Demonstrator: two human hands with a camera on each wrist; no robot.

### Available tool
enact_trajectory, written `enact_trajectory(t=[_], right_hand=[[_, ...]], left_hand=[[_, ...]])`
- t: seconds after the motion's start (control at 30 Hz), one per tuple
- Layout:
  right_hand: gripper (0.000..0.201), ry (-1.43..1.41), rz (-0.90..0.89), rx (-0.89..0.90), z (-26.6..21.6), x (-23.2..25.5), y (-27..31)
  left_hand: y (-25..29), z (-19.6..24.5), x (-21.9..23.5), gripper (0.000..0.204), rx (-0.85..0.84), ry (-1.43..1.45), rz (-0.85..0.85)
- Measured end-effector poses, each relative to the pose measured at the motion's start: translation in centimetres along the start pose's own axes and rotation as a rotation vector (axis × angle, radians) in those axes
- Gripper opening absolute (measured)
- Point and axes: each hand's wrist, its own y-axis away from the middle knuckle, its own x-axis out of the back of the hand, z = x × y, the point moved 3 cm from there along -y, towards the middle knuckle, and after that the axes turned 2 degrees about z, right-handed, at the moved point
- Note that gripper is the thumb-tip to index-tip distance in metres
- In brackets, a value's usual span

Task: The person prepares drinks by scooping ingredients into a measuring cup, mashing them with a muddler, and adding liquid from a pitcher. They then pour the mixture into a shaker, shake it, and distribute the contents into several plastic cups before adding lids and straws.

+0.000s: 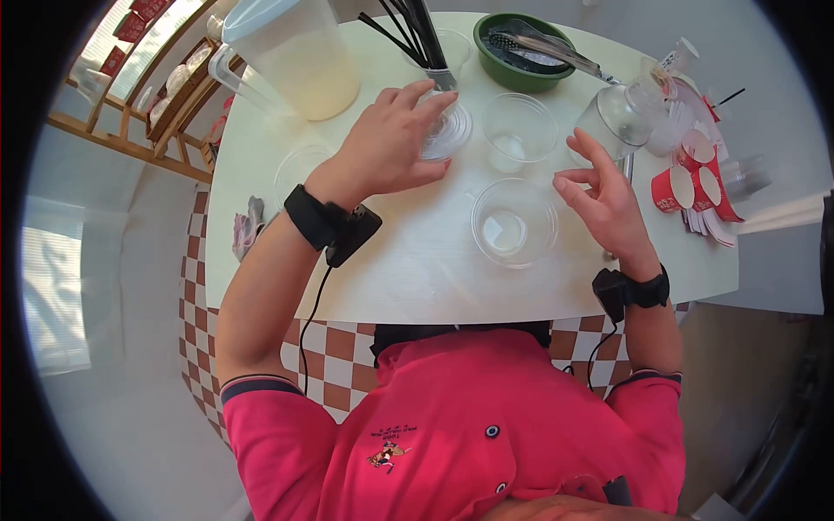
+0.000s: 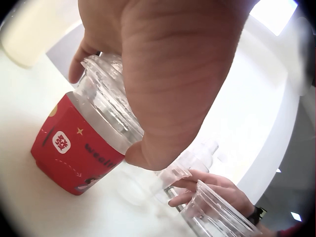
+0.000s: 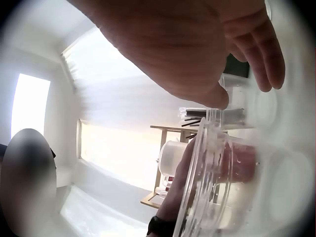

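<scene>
My left hand (image 1: 391,139) reaches over a stack of clear plastic lids (image 1: 448,132). In the left wrist view the lids sit in the mouth of a red printed paper container (image 2: 74,145), the thumb at the near rim and a fingertip at the far side. My right hand (image 1: 605,195) hovers right of two clear plastic cups and holds nothing, its fingers loosely bent. The nearer cup (image 1: 476,227) stands at the table's middle; the farther cup (image 1: 519,102) is just behind it. The right wrist view shows the nearer cup's rim (image 3: 190,187) below the thumb.
A large lidded pitcher (image 1: 300,65) with pale liquid stands back left. Black straws (image 1: 424,39) rise behind the lids. A green basin (image 1: 521,80) holds metal utensils at the back. Right of it are a clear jar (image 1: 615,117) and red paper cups (image 1: 669,189).
</scene>
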Motion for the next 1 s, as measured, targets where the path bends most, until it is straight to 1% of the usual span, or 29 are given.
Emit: enact_trajectory(t=[0.07,0.13,0.23,0.33,0.43,0.53,0.63,0.73,0.77,0.8,0.87,0.97,1.0], right_hand=[[0.071,-0.026,0.018,0.054,-2.4,0.6,1.1],[0.070,-0.067,0.014,0.127,-4.8,0.6,2.2],[0.070,-0.072,-0.126,0.202,-7.8,-1.1,4.0],[0.072,0.007,-0.404,0.312,-8.7,-4.0,5.8],[0.079,-0.018,-0.519,0.368,-8.2,-7.7,7.4],[0.095,-0.075,-0.519,0.337,-7.5,-10.2,8.0],[0.104,-0.133,-0.414,0.365,-7.4,-12.0,7.9],[0.107,-0.160,-0.328,0.335,-6.7,-14.0,7.2],[0.102,-0.150,-0.309,0.306,-6.5,-14.7,6.9],[0.100,-0.139,-0.303,0.312,-6.4,-15.4,6.5],[0.098,-0.111,-0.290,0.326,-6.1,-16.8,5.7],[0.090,-0.030,-0.193,0.395,-4.5,-18.6,5.1],[0.088,-0.022,-0.202,0.384,-4.1,-18.8,5.0]], left_hand=[[0.2,-0.3,0.3,0.078,0.002,0.020,0.010],[0.3,-0.3,1.0,0.078,-0.012,0.036,0.063],[0.8,-0.1,2.6,0.079,-0.038,0.052,0.135],[2.0,1.0,4.7,0.081,-0.046,0.067,0.170],[4.2,2.3,6.4,0.080,-0.059,0.058,0.164],[6.7,3.6,7.4,0.080,-0.036,0.061,0.119],[9.1,4.4,8.0,0.080,0.044,0.101,0.052],[11.0,4.9,8.2,0.079,0.102,0.138,0.026],[11.5,5.1,8.1,0.079,0.108,0.144,0.027],[11.8,5.1,7.8,0.079,0.114,0.152,0.030],[12.2,5.3,7.2,0.081,0.091,0.108,0.040],[12.6,5.6,5.8,0.084,0.084,0.087,0.043],[12.7,5.6,5.4,0.085,0.086,0.088,0.041]])
